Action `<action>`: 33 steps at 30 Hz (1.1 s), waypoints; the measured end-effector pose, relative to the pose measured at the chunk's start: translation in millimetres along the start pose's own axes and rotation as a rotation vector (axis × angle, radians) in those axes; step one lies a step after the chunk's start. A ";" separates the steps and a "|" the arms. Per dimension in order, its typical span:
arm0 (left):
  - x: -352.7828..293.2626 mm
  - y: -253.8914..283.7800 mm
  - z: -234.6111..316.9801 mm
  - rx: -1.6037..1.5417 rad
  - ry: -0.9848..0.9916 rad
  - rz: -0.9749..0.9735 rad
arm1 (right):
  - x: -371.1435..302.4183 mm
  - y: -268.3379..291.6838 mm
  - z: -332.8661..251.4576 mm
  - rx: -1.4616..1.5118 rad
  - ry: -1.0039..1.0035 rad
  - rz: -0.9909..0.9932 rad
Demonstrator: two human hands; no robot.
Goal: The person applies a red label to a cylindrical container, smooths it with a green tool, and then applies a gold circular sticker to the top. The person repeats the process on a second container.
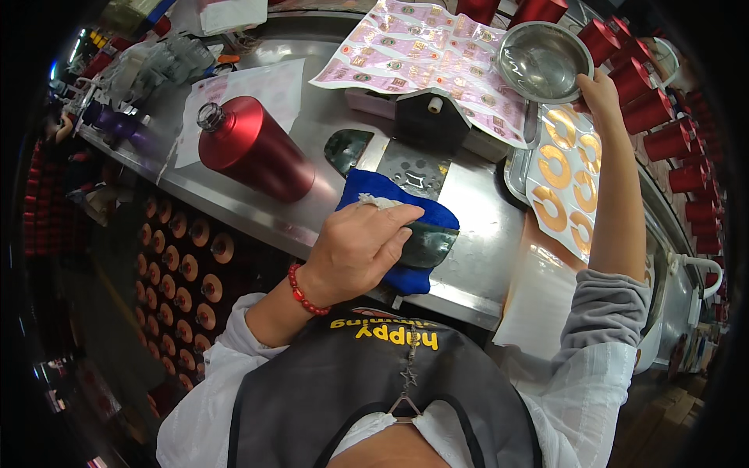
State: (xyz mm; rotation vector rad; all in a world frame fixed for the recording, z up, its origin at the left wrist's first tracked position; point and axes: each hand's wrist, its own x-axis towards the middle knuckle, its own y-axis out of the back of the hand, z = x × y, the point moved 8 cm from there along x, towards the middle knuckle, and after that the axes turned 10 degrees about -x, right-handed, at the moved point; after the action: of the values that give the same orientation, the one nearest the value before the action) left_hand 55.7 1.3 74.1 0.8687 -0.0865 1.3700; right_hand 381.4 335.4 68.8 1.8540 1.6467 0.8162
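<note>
My left hand (360,243), a red beaded bracelet at its wrist, is closed on a crumpled white cloth (378,201) that mostly hides under the fingers. Beneath it lies a blue cloth (406,281). A dark green curved pad (433,246) rests on that cloth, beside my fingertips. Out at the far right, my right hand (599,95) grips the rim of a shallow metal bowl (544,62), which appears to hold clear liquid. To the left of my left hand, a glossy red bottle (257,148) lies on its side with its clear neck pointing away.
A black block fixture (433,121) stands mid-table, with another dark pad (348,151) beside it. Pink printed sheets (413,47) spread behind. Gold ring labels (555,165) lie near a metal tray (518,173) at right. Several red bottles (647,109) line the right; more stand lower left.
</note>
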 end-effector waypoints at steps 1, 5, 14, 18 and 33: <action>-1.6 1.6 -1.1 -0.001 0.009 0.004 | -3.6 -2.6 -8.9 -0.004 0.021 0.018; -3.0 2.9 -3.9 0.014 -0.003 0.009 | -7.9 -2.3 -36.2 -0.114 0.127 0.087; -0.6 -4.0 -6.2 0.005 -0.012 0.000 | -24.7 -1.6 -79.2 -0.385 0.573 0.332; 0.0 -5.1 -8.0 0.020 0.037 -0.018 | -43.4 1.6 -92.6 -0.544 0.784 0.501; 241.5 17.5 -179.1 0.703 0.512 -0.107 | -67.5 98.7 91.7 0.487 -0.053 0.107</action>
State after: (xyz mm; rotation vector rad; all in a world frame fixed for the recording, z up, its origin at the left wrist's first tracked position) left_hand 24.7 300.7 85.6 1.0392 0.8684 1.4976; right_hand 510.1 257.1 71.9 2.2823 1.8425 0.4206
